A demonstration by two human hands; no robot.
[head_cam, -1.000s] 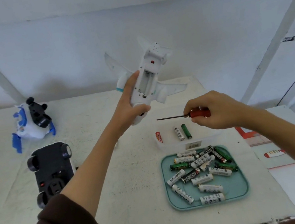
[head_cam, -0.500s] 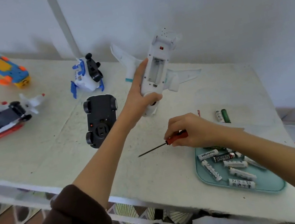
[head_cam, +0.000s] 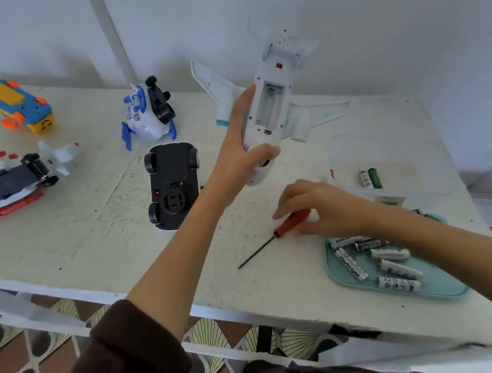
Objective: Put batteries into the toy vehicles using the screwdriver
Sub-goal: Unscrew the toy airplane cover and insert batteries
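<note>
The left hand grips the light, rigid toy airplane by its fuselage, sparing the thin, fragile-looking wings; the right hand loosely holds the screwdriver handle on the desk.

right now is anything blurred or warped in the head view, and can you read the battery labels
Head view: wide-angle bend curves the table edge; soft shadows fall behind the toys; battery print is mostly too smeared to read; the right hand on the screwdriver looks slightly soft.
</note>
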